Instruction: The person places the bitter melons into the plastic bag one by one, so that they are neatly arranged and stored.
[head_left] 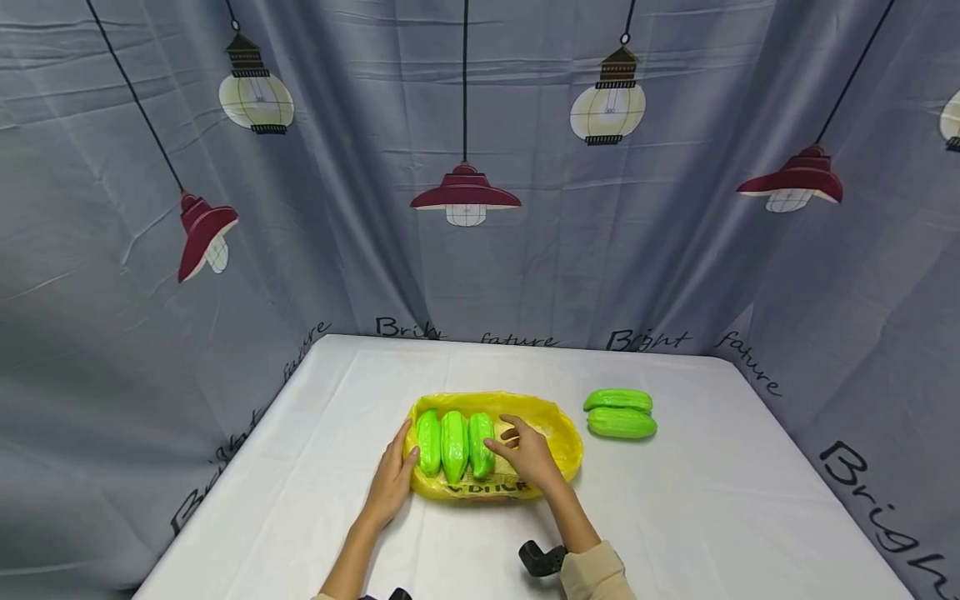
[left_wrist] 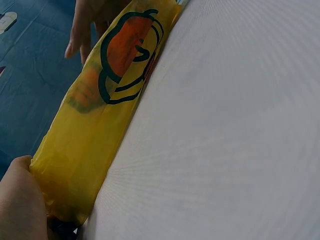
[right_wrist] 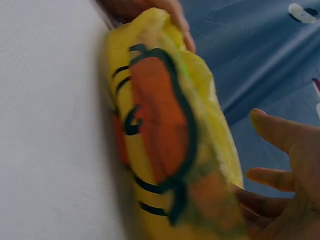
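An oval basket wrapped in a yellow plastic bag (head_left: 536, 408) sits on the white table. Side by side in its left half lie three light-green ridged gourds (head_left: 454, 446). My left hand (head_left: 392, 477) holds the basket's left end, thumb over the rim and fingers along the outside; the left wrist view shows that hand (left_wrist: 22, 200) at the bag's end. Over the basket, just right of the third gourd, my right hand (head_left: 528, 454) has its fingers spread and apart. In the right wrist view this hand (right_wrist: 285, 175) holds nothing.
Two more green gourds (head_left: 621, 422) lie together on the table, right of the basket. A black device (head_left: 542, 558) is at the right wrist, near the sleeve (head_left: 596, 575). A grey-blue curtain (head_left: 525, 275) with printed lamps hangs around the table (head_left: 697, 483).
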